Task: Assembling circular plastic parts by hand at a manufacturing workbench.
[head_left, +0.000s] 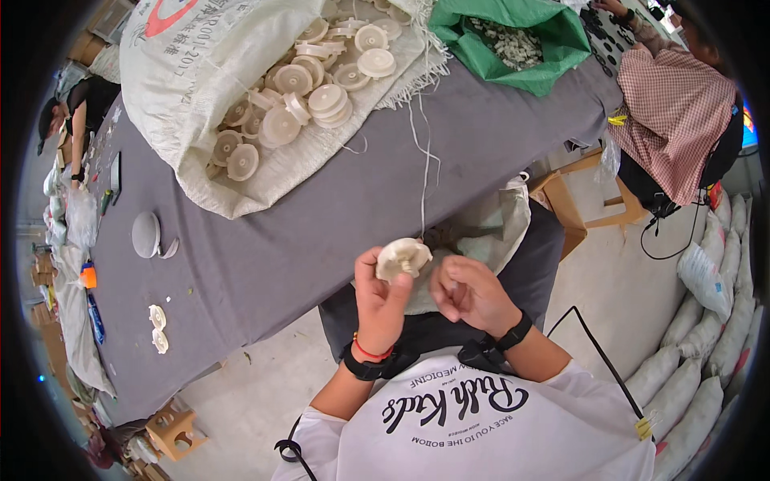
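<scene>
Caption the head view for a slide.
The left hand holds a round cream part, the right hand close beside it, near a grey-covered table with a white sack of similar parts.

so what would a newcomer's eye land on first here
Probably the big white sack at the top, open on a heap of pale round parts. Right of it sits a green bag of small whitish bits. Near the centre, the left hand holds a pale disc, the right hand close by.

Grey-clothed table [249, 280]; pale floor [597, 276]; white sacks [674, 409] piled at right; cardboard box [173, 431] lower left.
</scene>
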{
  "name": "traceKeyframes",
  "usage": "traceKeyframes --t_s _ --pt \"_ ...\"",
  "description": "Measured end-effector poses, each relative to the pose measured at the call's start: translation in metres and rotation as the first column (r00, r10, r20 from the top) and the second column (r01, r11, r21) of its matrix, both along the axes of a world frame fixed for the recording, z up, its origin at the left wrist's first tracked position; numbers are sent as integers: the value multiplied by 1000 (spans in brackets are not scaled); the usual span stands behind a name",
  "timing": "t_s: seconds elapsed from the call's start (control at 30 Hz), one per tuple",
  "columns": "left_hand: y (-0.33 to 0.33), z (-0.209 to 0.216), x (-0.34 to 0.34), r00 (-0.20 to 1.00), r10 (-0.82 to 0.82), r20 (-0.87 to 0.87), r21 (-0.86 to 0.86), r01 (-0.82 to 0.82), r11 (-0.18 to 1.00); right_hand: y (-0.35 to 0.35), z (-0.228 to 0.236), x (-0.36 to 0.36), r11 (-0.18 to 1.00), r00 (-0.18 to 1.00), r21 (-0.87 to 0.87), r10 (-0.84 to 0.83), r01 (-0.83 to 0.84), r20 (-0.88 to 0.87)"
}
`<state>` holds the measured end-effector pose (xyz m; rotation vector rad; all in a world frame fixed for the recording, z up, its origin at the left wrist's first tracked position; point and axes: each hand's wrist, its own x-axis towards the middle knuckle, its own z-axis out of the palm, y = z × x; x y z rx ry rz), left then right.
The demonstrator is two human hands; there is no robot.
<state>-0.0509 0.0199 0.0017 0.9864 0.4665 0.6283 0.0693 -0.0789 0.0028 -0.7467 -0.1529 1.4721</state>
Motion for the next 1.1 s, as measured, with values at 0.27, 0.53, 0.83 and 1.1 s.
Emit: traceKeyframes --t_s 0.27,0.53,0.83,1.1 --pt "-10 3 16 994 -82 -73 35 84 996 4 -11 1 989 960 -143 -83 46 -268" --pt "-10 -12 28 997 -80 9 -246 79 966 -2 -15 15 975 945 -218 -118 51 -305" --pt "-1 -28 8 945 -32 -326 332 146 932 0 -15 40 959 905 -187 -266 213 -332" --pt "22 6 -2 960 131 -249 659 69 749 61 20 147 973 834 -18 -208 231 -511"
